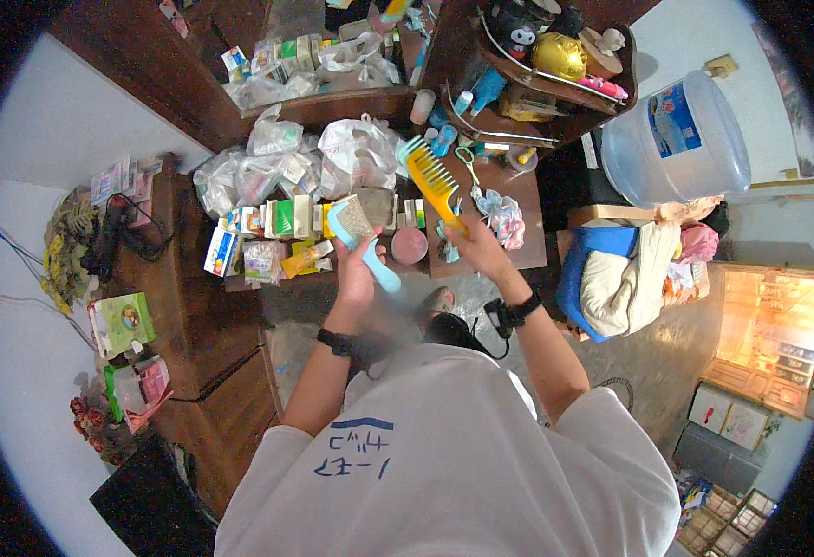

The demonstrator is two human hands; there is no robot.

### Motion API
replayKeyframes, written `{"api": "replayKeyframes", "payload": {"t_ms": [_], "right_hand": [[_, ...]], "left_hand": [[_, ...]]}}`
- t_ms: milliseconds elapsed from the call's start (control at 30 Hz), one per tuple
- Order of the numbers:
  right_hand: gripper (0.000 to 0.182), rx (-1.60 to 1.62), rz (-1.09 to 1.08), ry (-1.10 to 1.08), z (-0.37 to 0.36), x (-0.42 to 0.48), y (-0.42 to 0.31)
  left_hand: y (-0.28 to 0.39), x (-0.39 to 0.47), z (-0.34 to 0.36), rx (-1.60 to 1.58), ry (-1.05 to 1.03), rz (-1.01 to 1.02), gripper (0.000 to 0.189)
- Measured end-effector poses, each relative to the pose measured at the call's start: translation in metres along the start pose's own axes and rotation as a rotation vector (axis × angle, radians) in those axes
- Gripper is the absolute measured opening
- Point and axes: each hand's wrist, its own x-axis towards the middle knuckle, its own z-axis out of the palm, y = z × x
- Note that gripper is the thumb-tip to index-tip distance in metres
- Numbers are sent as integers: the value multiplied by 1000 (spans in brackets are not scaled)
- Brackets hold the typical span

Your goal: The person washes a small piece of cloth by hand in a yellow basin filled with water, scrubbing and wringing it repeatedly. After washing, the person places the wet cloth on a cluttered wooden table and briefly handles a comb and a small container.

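In my left hand (358, 275) is a light blue comb (354, 226) with fine teeth, its handle slanting down to the right across the palm. My right hand (476, 245) grips the lower end of a yellow wide-toothed comb (434, 182), whose teeth point up and to the right. Both combs are held above the front part of a dark wooden dressing table (529, 247). A round pink-lidded container (409, 246) stands between the two hands. Close to my right hand, crumpled blue and pink hair ties or cloth (504, 217) lie on the tabletop.
Medicine boxes (292, 217) and plastic bags (358, 154) crowd the table's left half before a mirror (309, 49). Green-handled scissors (465, 159) lie at the right, below a corner shelf (518, 76). A large clear plastic water container (678, 139) and folded bedding (616, 278) are farther right.
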Motion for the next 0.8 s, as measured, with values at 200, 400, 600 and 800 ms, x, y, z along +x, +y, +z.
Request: {"api": "replayKeyframes", "payload": {"t_ms": [200,400,600,800], "right_hand": [[33,59,-251,-31,39,-35,-47],[39,-356,-217,-108,47,-52,-87],[42,-367,-422,103,16,-65,-111],[32,364,-274,-331,34,-37,-67]], "left_hand": [[22,-12,65,-152,-17,162,46],[32,-12,69,-36,27,196,47],[55,-15,60,-121,48,231,38],[83,-49,90,3,-13,320,40]]}}
